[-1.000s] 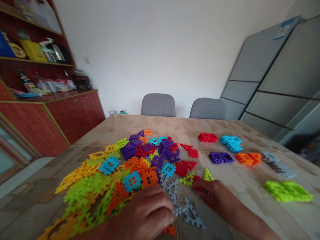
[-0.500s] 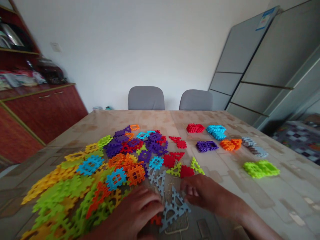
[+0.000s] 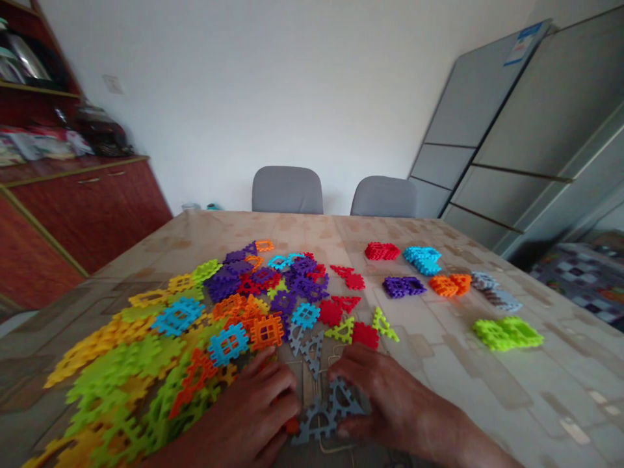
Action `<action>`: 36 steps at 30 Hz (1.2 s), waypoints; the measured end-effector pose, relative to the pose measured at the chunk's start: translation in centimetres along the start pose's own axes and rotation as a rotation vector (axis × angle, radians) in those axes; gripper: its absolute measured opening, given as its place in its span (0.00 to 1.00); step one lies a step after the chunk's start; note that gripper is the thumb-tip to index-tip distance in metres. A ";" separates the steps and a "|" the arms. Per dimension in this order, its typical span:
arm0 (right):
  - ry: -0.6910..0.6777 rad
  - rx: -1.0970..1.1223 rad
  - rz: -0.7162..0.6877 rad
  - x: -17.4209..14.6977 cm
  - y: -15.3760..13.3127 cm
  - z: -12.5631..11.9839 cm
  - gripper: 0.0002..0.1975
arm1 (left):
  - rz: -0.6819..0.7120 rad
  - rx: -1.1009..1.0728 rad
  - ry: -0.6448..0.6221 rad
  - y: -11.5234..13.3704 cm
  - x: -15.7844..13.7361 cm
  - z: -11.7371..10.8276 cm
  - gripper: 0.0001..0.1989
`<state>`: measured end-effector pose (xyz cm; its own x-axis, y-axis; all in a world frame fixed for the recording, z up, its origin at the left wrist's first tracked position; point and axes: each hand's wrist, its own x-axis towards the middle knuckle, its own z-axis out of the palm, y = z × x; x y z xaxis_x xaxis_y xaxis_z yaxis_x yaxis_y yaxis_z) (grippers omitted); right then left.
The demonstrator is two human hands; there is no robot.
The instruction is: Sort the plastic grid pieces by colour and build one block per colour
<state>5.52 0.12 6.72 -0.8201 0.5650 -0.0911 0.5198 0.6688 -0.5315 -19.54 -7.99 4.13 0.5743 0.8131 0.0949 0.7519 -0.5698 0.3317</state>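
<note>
Tabletop (image 3: 487, 383): both hands, left (image 3: 253, 409) and right (image 3: 385, 396), grasp grey triangle pieces (image 3: 326, 413); no readable writing.

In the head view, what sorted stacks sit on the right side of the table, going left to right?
Red stack → purple stack → orange stack → grey stack → lime green stack. The blue stack overlaps others in that order, so it is omitted.

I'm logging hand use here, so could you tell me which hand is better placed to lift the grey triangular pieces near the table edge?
Probably the right hand: its fingers already rest on the grey triangular pieces, while the left hand lies beside them.
</note>
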 end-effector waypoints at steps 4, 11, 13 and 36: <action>0.010 -0.047 -0.071 0.6 -0.4 1.7 0.26 | -0.008 0.002 -0.026 0.0 0.0 -0.2 0.08; -0.033 -0.115 -0.099 1.1 -1.2 2.4 0.20 | -0.079 -0.013 -0.102 0.1 0.3 -0.2 0.09; -0.030 -0.108 -0.081 0.9 -1.2 1.6 0.17 | -0.076 -0.017 -0.094 0.0 0.2 -0.1 0.09; -0.002 0.017 -0.351 1.1 2.3 -1.5 0.12 | -0.021 -0.014 -0.057 0.0 0.2 0.0 0.10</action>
<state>6.18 3.00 6.66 -0.9484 0.3015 0.0979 0.2024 0.8136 -0.5450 -19.46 -7.82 4.14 0.5760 0.8167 0.0347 0.7597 -0.5505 0.3461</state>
